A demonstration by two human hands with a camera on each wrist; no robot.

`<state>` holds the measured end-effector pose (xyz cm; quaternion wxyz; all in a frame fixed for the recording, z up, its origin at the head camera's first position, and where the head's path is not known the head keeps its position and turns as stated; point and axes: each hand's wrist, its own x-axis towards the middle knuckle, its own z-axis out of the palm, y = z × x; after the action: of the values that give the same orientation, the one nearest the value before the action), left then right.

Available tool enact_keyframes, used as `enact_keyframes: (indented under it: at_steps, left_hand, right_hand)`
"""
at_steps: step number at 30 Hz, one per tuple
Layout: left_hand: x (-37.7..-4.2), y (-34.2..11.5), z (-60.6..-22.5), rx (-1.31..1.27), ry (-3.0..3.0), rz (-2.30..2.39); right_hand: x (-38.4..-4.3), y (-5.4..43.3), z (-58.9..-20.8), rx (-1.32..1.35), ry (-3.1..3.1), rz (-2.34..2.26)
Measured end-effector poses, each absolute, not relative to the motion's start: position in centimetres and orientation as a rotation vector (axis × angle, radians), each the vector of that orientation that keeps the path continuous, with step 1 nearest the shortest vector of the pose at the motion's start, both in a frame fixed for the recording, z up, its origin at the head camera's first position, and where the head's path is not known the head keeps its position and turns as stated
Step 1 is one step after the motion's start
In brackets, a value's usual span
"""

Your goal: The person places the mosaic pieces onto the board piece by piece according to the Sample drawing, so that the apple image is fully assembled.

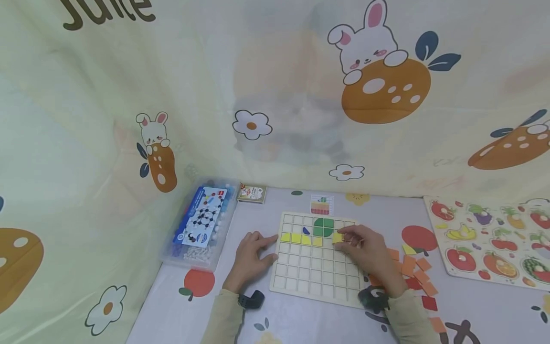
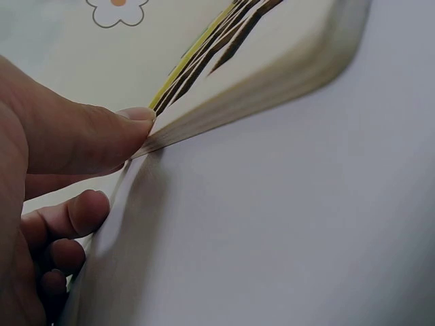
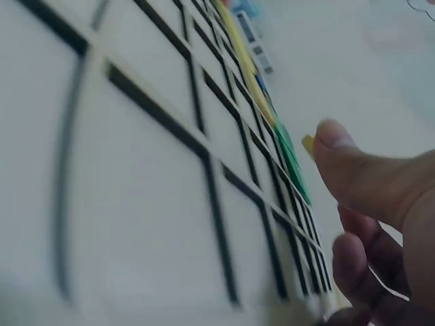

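Note:
A pale wooden grid board (image 1: pixel 303 275) lies on the table between both hands. My left hand (image 1: pixel 250 255) rests against its left edge, index finger and thumb tips touching apart from each other; in the left wrist view the thumb (image 2: pixel 88 139) lies along the rim. My right hand (image 1: pixel 370 249) pinches a yellow square tile (image 1: pixel 337 237) over the board's upper right. A row of yellow tiles (image 1: pixel 296 238) fills cells to the left. Green pieces forming a round shape (image 1: pixel 323 227) and a small blue piece (image 1: pixel 306 231) sit above that row.
Loose orange tiles (image 1: pixel 408 265) and a red tile (image 1: pixel 428 303) lie right of the board. A small picture card (image 1: pixel 322 205) lies behind it. A plastic box (image 1: pixel 202 217) and a small box (image 1: pixel 252 194) stand left. A fruit puzzle board (image 1: pixel 477 239) lies far right.

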<state>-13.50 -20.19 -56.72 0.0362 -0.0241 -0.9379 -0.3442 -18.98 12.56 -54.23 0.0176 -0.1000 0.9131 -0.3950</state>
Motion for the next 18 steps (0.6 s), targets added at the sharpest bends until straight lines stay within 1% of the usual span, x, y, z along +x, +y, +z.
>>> enact_keyframes:
  at_steps: [9, 18]
  left_hand:
    - [-13.5, -20.2, -56.6, -0.077, -2.882, -1.06]
    - [-13.5, -20.1, -56.5, -0.065, -2.887, -1.067]
  right_hand:
    - [-18.5, 11.1, -54.7, -0.275, 2.893, -1.104]
    - [-18.4, 10.9, -54.7, -0.309, 2.912, -1.056]
